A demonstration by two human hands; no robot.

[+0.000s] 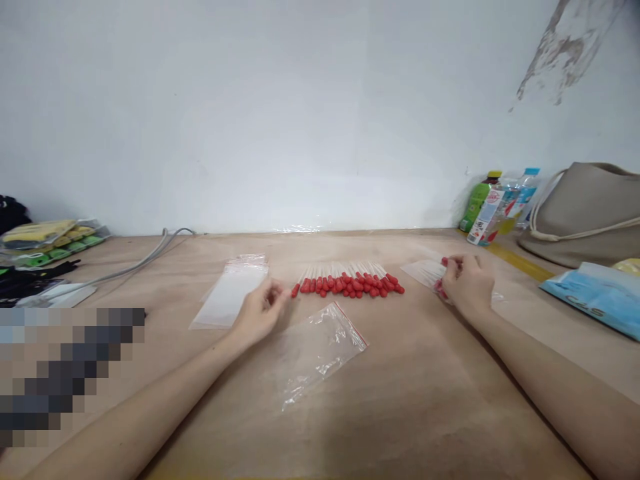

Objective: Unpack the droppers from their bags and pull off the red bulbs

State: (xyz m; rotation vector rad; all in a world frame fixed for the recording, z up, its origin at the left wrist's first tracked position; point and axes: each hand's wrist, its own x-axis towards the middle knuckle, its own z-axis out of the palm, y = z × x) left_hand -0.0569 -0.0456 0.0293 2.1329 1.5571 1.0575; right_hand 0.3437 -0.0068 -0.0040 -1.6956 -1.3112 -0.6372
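A row of thin white sticks with red bulb-like tips (350,285) lies in the middle of the table, tips facing me. At its left end, my left hand (263,307) has its fingers loosely bent and thumb apart, close to the outermost red tip. To the right, my right hand (469,283) pinches a red-tipped stick (445,262) over a clear bag (417,270) with more such sticks in or on it; the fingers hide part of this. An unfilled-looking clear zip bag (325,340) with a red seal lies in front of the row.
Beside my left hand lies a stack of clear zip bags (233,287). Bottles (483,207) and a grey bag (585,213) stand at the back right, with a blue packet (595,297) nearer. A grey cable (145,260) and yellow-green packets (55,240) lie left.
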